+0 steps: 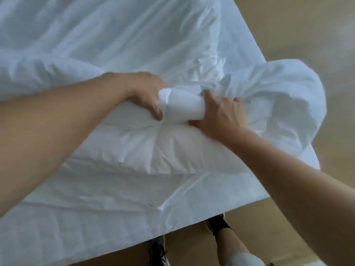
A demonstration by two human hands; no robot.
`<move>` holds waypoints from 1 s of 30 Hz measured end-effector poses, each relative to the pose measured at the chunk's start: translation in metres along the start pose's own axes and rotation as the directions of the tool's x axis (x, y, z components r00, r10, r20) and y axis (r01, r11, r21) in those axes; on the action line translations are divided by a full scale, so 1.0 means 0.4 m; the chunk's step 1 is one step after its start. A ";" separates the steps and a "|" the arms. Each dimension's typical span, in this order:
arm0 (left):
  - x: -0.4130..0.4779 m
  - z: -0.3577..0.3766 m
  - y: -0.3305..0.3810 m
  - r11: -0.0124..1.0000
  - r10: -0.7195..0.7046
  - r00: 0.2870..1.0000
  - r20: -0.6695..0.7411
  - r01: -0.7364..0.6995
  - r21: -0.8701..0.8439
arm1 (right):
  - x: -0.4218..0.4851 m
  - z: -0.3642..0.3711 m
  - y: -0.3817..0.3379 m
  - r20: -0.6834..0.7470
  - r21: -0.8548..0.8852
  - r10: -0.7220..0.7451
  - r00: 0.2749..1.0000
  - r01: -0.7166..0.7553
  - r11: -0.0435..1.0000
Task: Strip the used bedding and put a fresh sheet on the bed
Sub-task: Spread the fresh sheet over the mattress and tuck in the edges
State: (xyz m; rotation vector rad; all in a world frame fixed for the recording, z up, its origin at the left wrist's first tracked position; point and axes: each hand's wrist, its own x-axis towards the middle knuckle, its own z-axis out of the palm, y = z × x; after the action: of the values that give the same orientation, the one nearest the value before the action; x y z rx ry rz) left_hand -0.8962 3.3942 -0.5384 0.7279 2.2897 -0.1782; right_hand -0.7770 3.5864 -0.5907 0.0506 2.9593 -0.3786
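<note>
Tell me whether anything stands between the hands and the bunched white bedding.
Nothing visible does. The left hand and the right hand both grip the bunched bedding, one at each end of the roll, with fingers curled into the fabric. No other object lies between either hand and the cloth.

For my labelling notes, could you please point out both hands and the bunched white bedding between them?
left hand (143,95), head view, back of the hand.
right hand (224,112), head view, back of the hand.
bunched white bedding (182,107), head view, its middle.
</note>
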 end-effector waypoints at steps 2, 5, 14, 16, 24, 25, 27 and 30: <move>-0.064 0.090 0.043 0.997 0.055 0.998 0.018 -0.056 0.055 | -0.131 0.036 -0.010 -0.049 -0.012 0.008 0.999 -0.008 1.000; -0.163 0.200 0.081 0.980 0.070 0.997 0.042 -0.077 0.185 | -0.278 0.059 -0.048 -0.029 -0.047 0.075 0.997 -0.076 0.996; -0.370 0.424 0.177 0.927 0.132 0.991 -0.029 -0.113 0.358 | -0.503 0.021 -0.148 0.238 0.084 -0.070 0.969 0.051 0.995; -0.420 0.473 0.171 0.941 0.141 0.975 -0.172 -0.078 0.329 | -0.498 0.014 -0.106 0.084 -0.059 -0.047 0.995 0.052 0.997; -0.533 0.410 0.178 0.995 0.024 0.996 -0.082 -0.031 -0.090 | -0.526 -0.048 0.061 0.354 -0.075 0.070 0.932 -0.046 0.996; -0.518 0.368 0.192 0.962 0.025 0.998 -0.055 -0.039 -0.269 | -0.532 -0.056 0.054 0.336 -0.065 0.036 0.941 -0.015 0.998; -0.448 0.291 0.226 0.875 -0.024 0.982 -0.187 -0.070 -0.479 | -0.534 -0.077 0.047 0.378 -0.014 -0.019 0.925 0.026 1.000; -0.291 0.213 0.317 0.940 -0.081 0.932 -0.352 -0.046 -0.338 | -0.526 -0.130 0.049 0.519 0.110 -0.062 0.853 0.005 0.994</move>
State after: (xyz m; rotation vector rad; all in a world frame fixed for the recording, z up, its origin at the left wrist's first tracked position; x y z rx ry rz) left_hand -0.7076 3.4196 -0.5122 0.5925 2.5812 0.3716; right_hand -0.5763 3.6158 -0.5122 -0.0810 2.4007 -0.4666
